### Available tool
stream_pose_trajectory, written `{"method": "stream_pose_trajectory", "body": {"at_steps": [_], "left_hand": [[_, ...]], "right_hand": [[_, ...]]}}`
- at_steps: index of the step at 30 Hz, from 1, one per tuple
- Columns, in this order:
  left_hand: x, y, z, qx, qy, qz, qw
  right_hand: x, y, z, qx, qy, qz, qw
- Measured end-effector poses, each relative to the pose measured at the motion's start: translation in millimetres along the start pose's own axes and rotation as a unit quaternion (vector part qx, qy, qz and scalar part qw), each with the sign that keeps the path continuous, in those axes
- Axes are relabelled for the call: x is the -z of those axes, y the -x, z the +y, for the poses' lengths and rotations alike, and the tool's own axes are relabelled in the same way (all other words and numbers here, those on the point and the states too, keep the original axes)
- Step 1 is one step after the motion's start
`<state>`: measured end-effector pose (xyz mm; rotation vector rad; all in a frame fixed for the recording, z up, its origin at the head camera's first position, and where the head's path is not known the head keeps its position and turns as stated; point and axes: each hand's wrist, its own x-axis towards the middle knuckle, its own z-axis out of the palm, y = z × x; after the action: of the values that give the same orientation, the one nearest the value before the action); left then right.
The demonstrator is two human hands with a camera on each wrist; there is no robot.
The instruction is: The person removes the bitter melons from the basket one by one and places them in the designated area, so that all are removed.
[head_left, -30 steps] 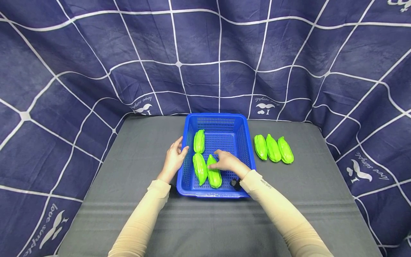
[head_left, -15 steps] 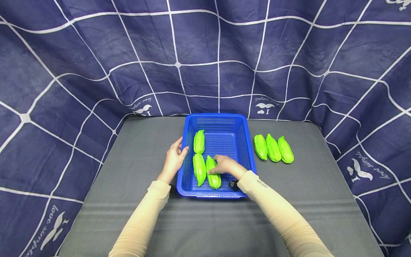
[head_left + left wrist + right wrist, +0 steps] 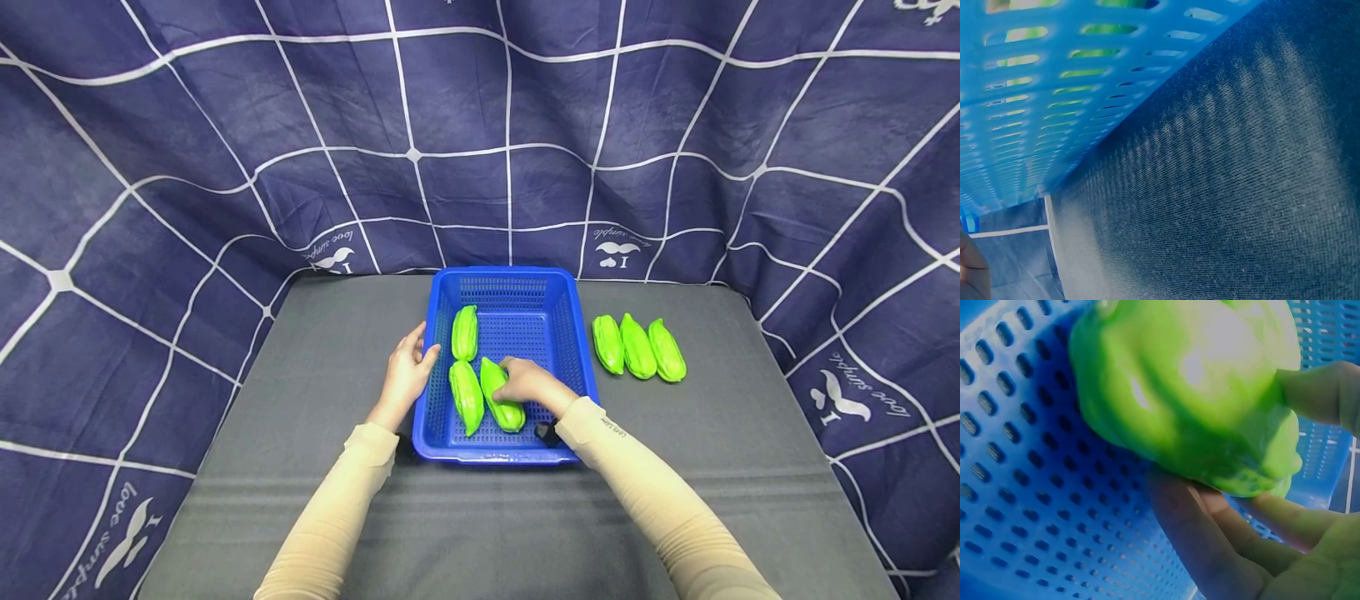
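Observation:
Inside a blue plastic basket (image 3: 512, 456), my right hand (image 3: 528, 383) grips a glossy, bright green, ridged, elongated vegetable with a pointed tip (image 3: 513, 417). In the right wrist view, the thumb (image 3: 1316, 397) presses one side of the green vegetable (image 3: 1191, 394) and the other fingers (image 3: 1191, 531) curl under it. My left hand (image 3: 407, 367) holds the basket's left rim, thumb over the edge and fingers outside. Two similar green vegetables lie along the basket's left side, one behind (image 3: 465, 333) and one in front (image 3: 467, 398).
Right of the basket, three more green vegetables (image 3: 637, 348) lie side by side on the grey tabletop (image 3: 315, 350). A black object (image 3: 547, 432) shows beside the right cuff. A dark blue curtain with white lines (image 3: 480, 192) hangs behind the table.
The right hand has closed round the green vegetable below it. Its lower end has swung slightly right and up, away from its neighbour. The left hand stays at the rim.

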<state>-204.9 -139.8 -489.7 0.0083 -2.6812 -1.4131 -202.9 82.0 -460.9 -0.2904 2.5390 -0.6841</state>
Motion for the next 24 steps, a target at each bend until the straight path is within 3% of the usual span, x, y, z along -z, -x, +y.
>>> {"method": "stream_pose_trajectory", "body": {"at_steps": [13,24], "left_hand": [[-0.7,0.3,-1.5,0.002,0.004,0.002,1.0000],[-1.3,-0.4,-1.9,0.002,0.000,0.002,1.0000]], "right_hand": [[24,4.4,-1,0.001,-0.048,0.060,0.9971],[55,18.2,0,-0.003,-0.127,0.130,0.9833]]}}
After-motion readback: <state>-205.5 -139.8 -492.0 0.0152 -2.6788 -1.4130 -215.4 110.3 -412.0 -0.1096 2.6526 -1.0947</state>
